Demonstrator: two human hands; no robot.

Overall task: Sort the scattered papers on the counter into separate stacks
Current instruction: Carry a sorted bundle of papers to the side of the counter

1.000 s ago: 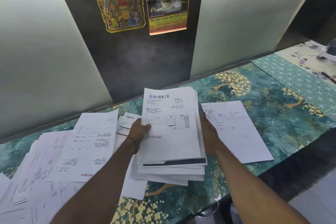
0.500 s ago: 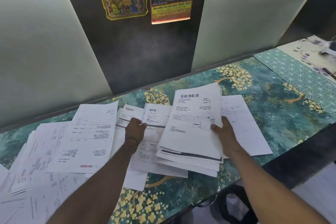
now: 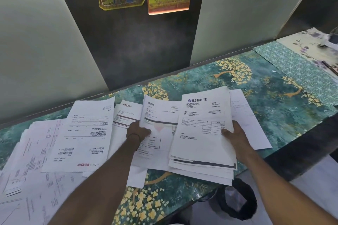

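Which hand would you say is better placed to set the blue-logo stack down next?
Right, probably: the right hand grips the stack by its right edge, while the left hand pinches a separate sheet further left.

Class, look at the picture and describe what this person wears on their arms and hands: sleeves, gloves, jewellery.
Both forearms are bare to the picture's edge; no sleeves show. Neither the left hand nor the right hand is gloved. A thin dark band circles the left wrist. No watch or ring shows on the right.
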